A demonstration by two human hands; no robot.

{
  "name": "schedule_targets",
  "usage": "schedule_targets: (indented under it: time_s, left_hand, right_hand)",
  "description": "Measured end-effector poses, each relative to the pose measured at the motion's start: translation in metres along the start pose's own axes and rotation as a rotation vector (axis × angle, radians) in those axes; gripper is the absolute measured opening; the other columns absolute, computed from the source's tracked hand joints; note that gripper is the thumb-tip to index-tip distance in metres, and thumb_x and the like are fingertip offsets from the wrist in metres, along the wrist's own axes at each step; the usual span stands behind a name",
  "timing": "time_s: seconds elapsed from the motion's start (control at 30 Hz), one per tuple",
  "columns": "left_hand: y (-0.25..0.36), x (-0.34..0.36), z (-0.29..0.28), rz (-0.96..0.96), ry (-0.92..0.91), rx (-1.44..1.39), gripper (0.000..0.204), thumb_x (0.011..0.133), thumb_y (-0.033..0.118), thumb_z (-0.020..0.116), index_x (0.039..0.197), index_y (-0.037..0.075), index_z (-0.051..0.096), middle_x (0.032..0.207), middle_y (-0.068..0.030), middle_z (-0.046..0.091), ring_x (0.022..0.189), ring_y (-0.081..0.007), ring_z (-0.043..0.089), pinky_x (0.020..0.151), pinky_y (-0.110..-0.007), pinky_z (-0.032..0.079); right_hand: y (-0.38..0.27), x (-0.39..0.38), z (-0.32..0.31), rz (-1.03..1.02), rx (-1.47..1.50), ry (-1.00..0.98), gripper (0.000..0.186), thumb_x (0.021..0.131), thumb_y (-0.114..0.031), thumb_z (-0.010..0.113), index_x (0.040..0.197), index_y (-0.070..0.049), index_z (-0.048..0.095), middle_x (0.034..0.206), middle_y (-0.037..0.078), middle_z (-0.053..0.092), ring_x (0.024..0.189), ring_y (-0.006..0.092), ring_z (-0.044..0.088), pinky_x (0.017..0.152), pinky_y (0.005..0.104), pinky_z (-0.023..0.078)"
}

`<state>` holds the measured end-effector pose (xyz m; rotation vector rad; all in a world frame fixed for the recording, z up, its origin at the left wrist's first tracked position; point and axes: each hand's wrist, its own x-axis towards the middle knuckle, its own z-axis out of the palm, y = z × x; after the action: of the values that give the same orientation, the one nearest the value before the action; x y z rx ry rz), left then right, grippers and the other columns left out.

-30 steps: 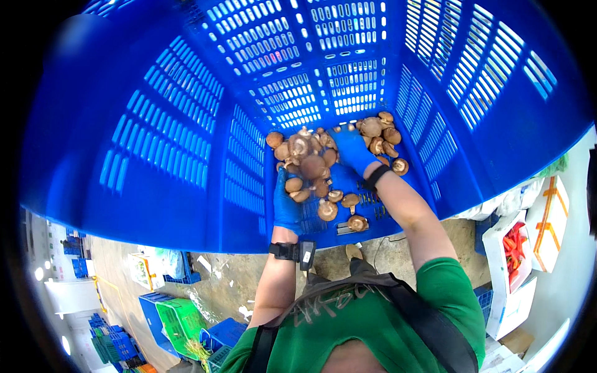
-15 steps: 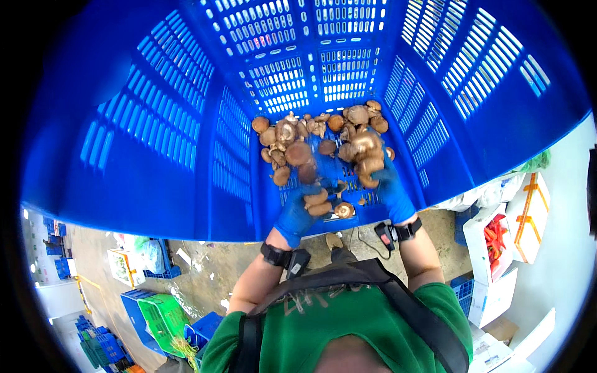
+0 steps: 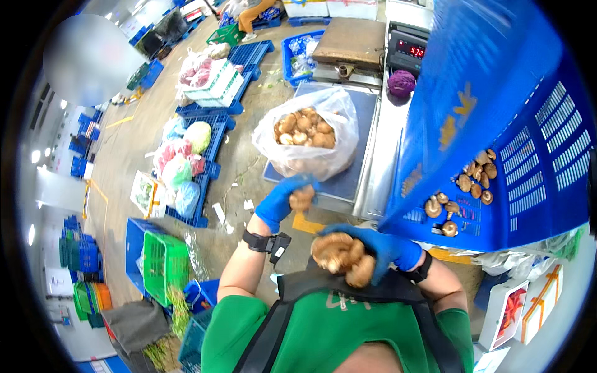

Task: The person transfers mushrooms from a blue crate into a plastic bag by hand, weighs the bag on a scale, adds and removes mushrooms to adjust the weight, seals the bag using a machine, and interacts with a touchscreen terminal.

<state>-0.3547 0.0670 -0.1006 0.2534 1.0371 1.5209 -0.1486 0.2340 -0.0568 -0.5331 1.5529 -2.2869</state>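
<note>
Both my hands wear blue gloves. My left hand (image 3: 277, 202) is closed round a brown mushroom (image 3: 301, 199), just in front of an open clear plastic bag (image 3: 346, 118). Inside that bag lies a heap of mushrooms (image 3: 305, 130), and it stands on the grey platform of a scale (image 3: 364, 118). Close to my chest, my right hand (image 3: 395, 248) grips several large mushrooms (image 3: 342, 253) in a clump. To the right, a tall blue crate (image 3: 535, 217) holds more mushrooms (image 3: 479, 174) scattered over its slatted bottom.
A purple cabbage (image 3: 402, 83) sits beside the scale's red-lit display (image 3: 410, 50). Blue pallets (image 3: 214, 130) with bagged vegetables stand on the left, a green crate (image 3: 165, 264) nearer. At right is a white box of red peppers (image 3: 511, 314). Another person's leg (image 3: 252, 18) shows far off.
My view has swung left from the crate to the scale and bag. Both hands have come out of the crate and moved left, carrying mushrooms.
</note>
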Motion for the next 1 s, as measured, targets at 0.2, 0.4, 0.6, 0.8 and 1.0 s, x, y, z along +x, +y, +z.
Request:
schedule_targets:
  time_s: [0.2, 0.4, 0.6, 0.8, 1.0]
  left_hand:
    - [0.053, 0.097, -0.107, 0.211, 0.308, -0.180, 0.027, 0.089, 0.031, 0.056, 0.095, 0.005, 0.058, 0.075, -0.0038, 0.056, 0.066, -0.0192, 0.056, 0.066, -0.030, 0.049]
    - [0.106, 0.133, -0.233, 0.833, 0.858, 0.694, 0.043, 0.081, 0.015, 0.063, 0.118, -0.002, 0.049, 0.117, -0.0134, 0.053, 0.101, -0.0228, 0.054, 0.086, -0.031, 0.044]
    - [0.153, 0.066, -0.215, 0.669, 0.649, 0.906, 0.055, 0.077, 0.015, 0.064, 0.123, -0.005, 0.042, 0.122, -0.0219, 0.048, 0.111, -0.0308, 0.047, 0.095, -0.035, 0.036]
    - [0.125, 0.036, -0.204, 0.612, 0.636, 0.998, 0.064, 0.078, 0.021, 0.064, 0.129, -0.005, 0.035, 0.126, -0.0263, 0.043, 0.117, -0.0360, 0.043, 0.096, -0.038, 0.036]
    - [0.105, 0.022, -0.186, 0.754, 0.654, 1.140, 0.069, 0.083, 0.018, 0.063, 0.138, -0.001, 0.025, 0.141, -0.0189, 0.029, 0.129, -0.0265, 0.030, 0.105, -0.035, 0.026]
  right_hand:
    - [0.083, 0.146, -0.085, -0.115, 0.349, 0.766, 0.088, 0.062, -0.006, 0.070, 0.139, -0.016, 0.028, 0.123, 0.010, 0.046, 0.105, 0.0246, 0.053, 0.077, 0.0360, 0.053]
    - [0.127, 0.244, -0.227, 0.133, -0.230, 1.198, 0.082, 0.063, -0.013, 0.076, 0.134, -0.012, 0.035, 0.111, 0.010, 0.055, 0.090, 0.0246, 0.059, 0.065, 0.0385, 0.053]
    - [0.162, 0.248, -0.284, 0.423, -1.143, 1.236, 0.035, 0.075, -0.024, 0.065, 0.107, -0.010, 0.062, 0.097, 0.018, 0.064, 0.084, 0.0290, 0.063, 0.073, 0.0364, 0.051]
    - [0.138, 0.282, -0.204, 0.118, -1.107, 1.215, 0.025, 0.075, -0.018, 0.060, 0.098, -0.011, 0.065, 0.087, 0.017, 0.064, 0.079, 0.0324, 0.063, 0.071, 0.0413, 0.050]
    - [0.164, 0.383, -0.209, 0.337, -1.360, 0.696, 0.018, 0.077, -0.020, 0.057, 0.088, -0.007, 0.063, 0.082, 0.016, 0.064, 0.075, 0.0318, 0.064, 0.065, 0.0404, 0.050]
